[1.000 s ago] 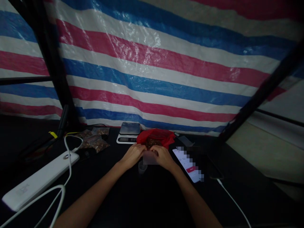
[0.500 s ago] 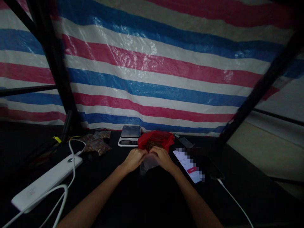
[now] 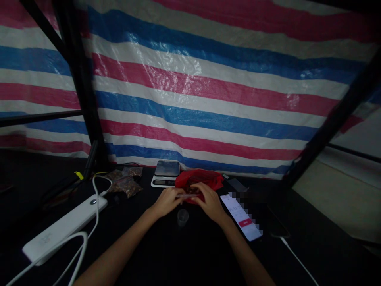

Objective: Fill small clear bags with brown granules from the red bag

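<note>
Head view: my two forearms reach forward over a dark table [image 3: 190, 254] and meet near its far edge. My left hand [image 3: 166, 201] and right hand [image 3: 210, 202] face each other, fingers curled inward, each pinching one end of a small clear plastic bag [image 3: 187, 196] stretched flat between them. The bag's long axis runs left to right, roughly level, one end toward each hand; in this dim light I cannot tell which way its mouth faces.

The bag hangs just in front of a red plastic bag [image 3: 200, 179] with brownish contents showing in its open top. Below my hands, on the table, stands a small clear cup [image 3: 182, 217], upright, apart from my fingers. A digital scale [image 3: 165, 173] sits just left of the red bag. Further left lie several filled clear packets [image 3: 125, 182] holding something brown. A white power strip [image 3: 65, 229] lies slantwise at the near left, a white cable [image 3: 89, 222] looping over it. To the right of my right hand a lit phone [image 3: 242, 217] lies flat, slantwise on the table.

Behind the table a tarpaulin [image 3: 208, 91] striped red, white and blue forms the wall, with black frame poles [image 3: 80, 79] crossing it on the left and on the right.
</note>
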Demonstrator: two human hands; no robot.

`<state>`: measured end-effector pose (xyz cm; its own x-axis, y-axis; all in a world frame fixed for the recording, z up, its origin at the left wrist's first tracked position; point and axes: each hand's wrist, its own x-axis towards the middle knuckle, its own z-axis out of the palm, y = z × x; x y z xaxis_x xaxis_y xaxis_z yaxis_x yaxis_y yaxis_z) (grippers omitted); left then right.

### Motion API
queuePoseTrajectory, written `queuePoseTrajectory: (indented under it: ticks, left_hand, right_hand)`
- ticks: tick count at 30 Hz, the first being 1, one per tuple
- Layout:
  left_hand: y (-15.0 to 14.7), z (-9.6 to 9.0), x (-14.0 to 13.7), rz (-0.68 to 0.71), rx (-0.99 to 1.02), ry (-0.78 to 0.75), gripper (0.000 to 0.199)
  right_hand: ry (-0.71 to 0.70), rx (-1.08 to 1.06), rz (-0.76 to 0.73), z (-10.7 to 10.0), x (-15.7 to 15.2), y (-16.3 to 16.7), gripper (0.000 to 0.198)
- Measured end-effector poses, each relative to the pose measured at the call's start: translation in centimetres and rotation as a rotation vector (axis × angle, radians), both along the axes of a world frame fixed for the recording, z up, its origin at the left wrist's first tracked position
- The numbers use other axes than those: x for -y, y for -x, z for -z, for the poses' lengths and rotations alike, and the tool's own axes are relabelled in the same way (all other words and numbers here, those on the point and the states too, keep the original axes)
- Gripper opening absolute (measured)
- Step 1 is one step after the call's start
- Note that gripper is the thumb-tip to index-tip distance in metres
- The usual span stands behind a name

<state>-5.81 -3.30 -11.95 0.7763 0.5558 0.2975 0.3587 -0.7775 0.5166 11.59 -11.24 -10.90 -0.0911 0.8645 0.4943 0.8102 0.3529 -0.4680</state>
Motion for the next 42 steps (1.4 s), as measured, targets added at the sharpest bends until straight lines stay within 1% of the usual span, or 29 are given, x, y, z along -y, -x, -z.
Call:
queuePoseTrajectory:
  ticks: [2,3,5,7,9,12,14,16,20,23,27,31,36,38,42]
  left_hand:
    - [0.1,-0.2,0.3,-0.039,-0.004,-0.044,0.026]
    - [0.1,-0.4,0.4,-0.058,0.006,-0.072,0.030]
    - [0.1,-0.6,0.8,-0.078,0.046,-0.109,0.034]
    - [0.0,-0.7,1.1,-0.077,0.108,-0.108,0.032]
    - [-0.2,-0.7,1.3,-0.086,0.173,-0.086,0.030]
    - [-0.4,-0.4,1.4,-0.095,0.241,-0.038,0.030]
    - [-0.6,-0.1,1.3,-0.095,0.267,0.014,0.030]
    - [-0.7,0.0,1.2,-0.091,0.279,0.077,0.031]
    - [-0.9,0.0,1.1,-0.034,0.325,0.183,0.031]
    - [-0.9,-0.2,1.2,-0.001,0.381,0.227,0.033]
    - [-1.1,-0.1,1.6,-0.073,0.409,0.227,0.042]
    - [-1.3,0.2,2.4,-0.132,0.439,0.173,0.038]
    - [-1.6,0.4,3.1,-0.148,0.467,0.167,0.032]
    - [-1.6,0.5,3.0,-0.167,0.495,0.152,0.031]
    - [-1.4,0.9,2.4,-0.274,0.573,0.100,0.032]
  right_hand:
    - [-0.064,0.003,0.008,-0.2,0.2,0.4,0.017]
    - [-0.090,0.003,0.030,-0.1,0.2,0.6,0.017]
    - [-0.124,0.003,0.092,0.3,0.1,0.5,0.021]
    - [-0.128,0.006,0.140,0.9,-0.1,0.3,0.022]
    - [-0.115,0.013,0.154,1.2,-0.3,0.1,0.021]
    - [-0.102,0.014,0.129,1.3,-0.3,0.2,0.021]
    - [-0.090,0.015,0.115,1.2,-0.2,0.4,0.019]
    - [-0.085,0.016,0.131,1.1,-0.1,0.5,0.020]
    - [-0.111,-0.012,0.172,0.9,0.0,0.3,0.024]
    - [-0.122,-0.029,0.163,0.8,0.0,0.2,0.026]
    - [-0.117,-0.014,0.139,1.1,0.0,0.4,0.027]
    - [-0.142,-0.065,0.209,1.6,0.0,0.9,0.028]
    - [-0.186,-0.171,0.214,1.5,0.0,1.4,0.032]
    - [-0.144,-0.158,0.204,1.3,-0.1,1.4,0.033]
    - [0.049,-0.056,0.118,1.2,-0.3,1.6,0.034]
